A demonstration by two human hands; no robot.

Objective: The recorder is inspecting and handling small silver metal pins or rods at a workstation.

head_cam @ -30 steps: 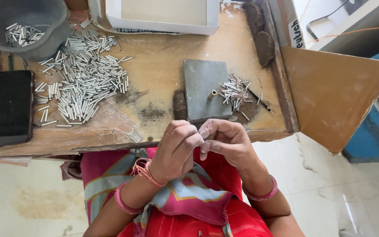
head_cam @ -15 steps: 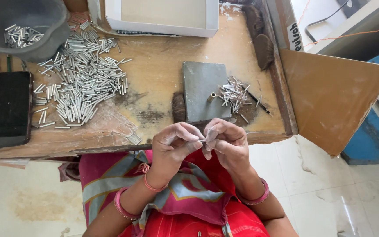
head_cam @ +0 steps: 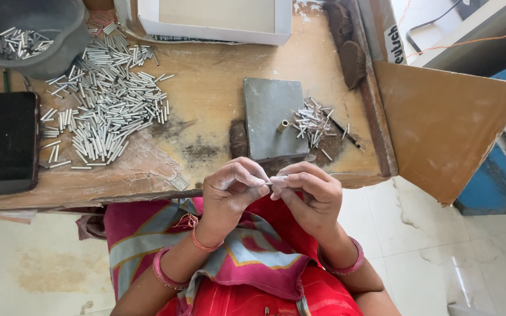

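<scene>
My left hand (head_cam: 232, 190) and my right hand (head_cam: 308, 190) meet fingertip to fingertip just in front of the wooden table's near edge (head_cam: 147, 196). Between the pinched fingers sits a small silvery metal piece (head_cam: 270, 182), mostly hidden by the fingertips. Above the hands lies a grey stone slab (head_cam: 270, 117) with a short brass tube (head_cam: 282, 125) standing on it. A small heap of thin metal pins (head_cam: 313, 122) lies at the slab's right side.
A wide pile of silver metal tubes (head_cam: 103, 105) covers the table's left half. A grey bucket (head_cam: 36, 35) with more tubes stands at the back left, a black tray (head_cam: 1, 143) at the left, a white box (head_cam: 218, 20) at the back, a brown board (head_cam: 440, 123) at the right.
Both hands have stayed joined in front of the table edge. The fingers have shifted slightly around the small piece, and the hands have edged a little toward the table.
</scene>
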